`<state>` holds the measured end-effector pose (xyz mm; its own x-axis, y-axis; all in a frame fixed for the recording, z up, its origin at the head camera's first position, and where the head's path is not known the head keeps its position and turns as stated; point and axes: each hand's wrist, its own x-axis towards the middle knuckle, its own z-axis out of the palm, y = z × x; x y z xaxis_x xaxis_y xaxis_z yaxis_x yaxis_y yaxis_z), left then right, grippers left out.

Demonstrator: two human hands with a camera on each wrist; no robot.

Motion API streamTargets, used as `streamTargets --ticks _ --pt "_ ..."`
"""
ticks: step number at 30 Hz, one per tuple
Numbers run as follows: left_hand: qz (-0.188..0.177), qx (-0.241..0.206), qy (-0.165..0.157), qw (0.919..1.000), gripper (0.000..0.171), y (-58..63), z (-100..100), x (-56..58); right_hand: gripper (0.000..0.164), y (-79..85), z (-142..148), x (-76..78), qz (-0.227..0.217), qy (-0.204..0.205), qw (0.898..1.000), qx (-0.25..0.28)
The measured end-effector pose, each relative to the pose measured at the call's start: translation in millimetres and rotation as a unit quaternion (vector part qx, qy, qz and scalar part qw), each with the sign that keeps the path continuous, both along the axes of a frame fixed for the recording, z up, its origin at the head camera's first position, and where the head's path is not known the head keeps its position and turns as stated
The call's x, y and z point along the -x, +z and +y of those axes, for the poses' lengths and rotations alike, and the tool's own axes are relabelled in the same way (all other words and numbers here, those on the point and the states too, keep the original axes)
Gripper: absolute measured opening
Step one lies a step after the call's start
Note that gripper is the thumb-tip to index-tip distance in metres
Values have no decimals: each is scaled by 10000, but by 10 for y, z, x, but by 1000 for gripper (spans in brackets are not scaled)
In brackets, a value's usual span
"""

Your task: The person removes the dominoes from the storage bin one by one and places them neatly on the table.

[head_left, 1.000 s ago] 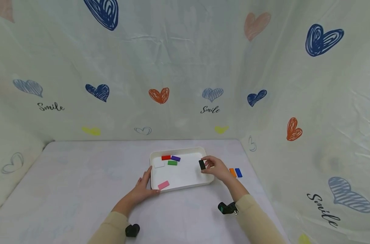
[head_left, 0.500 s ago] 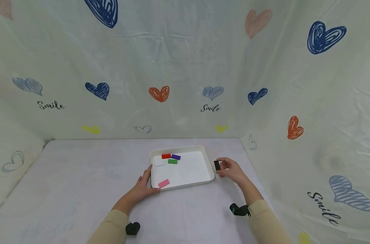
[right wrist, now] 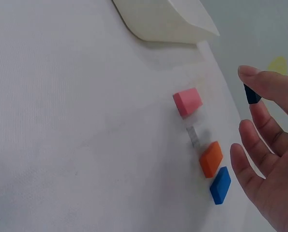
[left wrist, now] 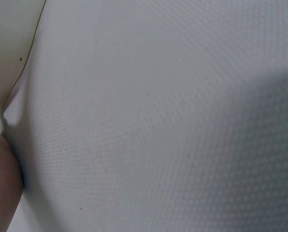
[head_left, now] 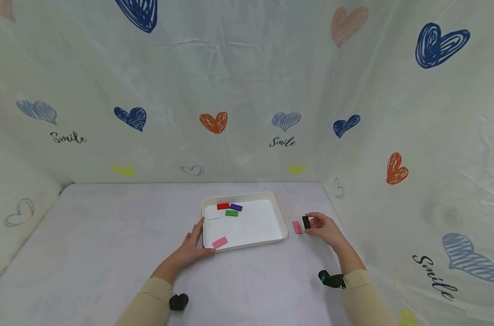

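Note:
My right hand (head_left: pixel 325 230) pinches a black block (head_left: pixel 306 222) between thumb and fingertips, above the table to the right of the white tray (head_left: pixel 247 246). Just left of that hand lies a pink block (head_left: pixel 297 227). In the right wrist view a whitish block (right wrist: pixel 192 137), an orange block (right wrist: pixel 211 159) and a blue block (right wrist: pixel 220 185) lie in a row with it; the head view hides the orange and blue ones behind the hand. My left hand (head_left: pixel 186 253) rests at the tray's near-left corner, fingers straight along the side and thumb at the front rim.
Inside the tray lie a red block (head_left: pixel 223 206), a purple block (head_left: pixel 236 207), a green block (head_left: pixel 231 213), a white block (head_left: pixel 214 216) and another pink block (head_left: pixel 220 242). A heart-printed curtain (head_left: pixel 247 90) rises behind the white table (head_left: pixel 108 253).
My right hand has carried the black block rightward from above the tray to beyond its right side. The outer pink block has come into view. My left hand stays at the tray corner.

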<state>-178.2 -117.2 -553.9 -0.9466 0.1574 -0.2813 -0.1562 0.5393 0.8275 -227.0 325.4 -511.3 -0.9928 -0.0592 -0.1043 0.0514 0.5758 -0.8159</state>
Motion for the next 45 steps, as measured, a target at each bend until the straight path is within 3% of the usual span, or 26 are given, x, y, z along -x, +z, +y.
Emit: streamTargets --ticks 8,15,34,45 --pt "18 -42 -16 10000 112 -3 14 7 53 -46 172 -28 -177 -258 9995 0" --pt "15 46 18 10000 111 -7 23 19 55 -45 275 -52 -361 -385 9979 -380" --pt "-17 8 13 10000 113 -47 22 3 56 -179 561 13 -829 -663 9915 -757" --pt "-45 125 39 9999 111 -41 5 24 56 -170 613 48 -669 -755 9902 -969"
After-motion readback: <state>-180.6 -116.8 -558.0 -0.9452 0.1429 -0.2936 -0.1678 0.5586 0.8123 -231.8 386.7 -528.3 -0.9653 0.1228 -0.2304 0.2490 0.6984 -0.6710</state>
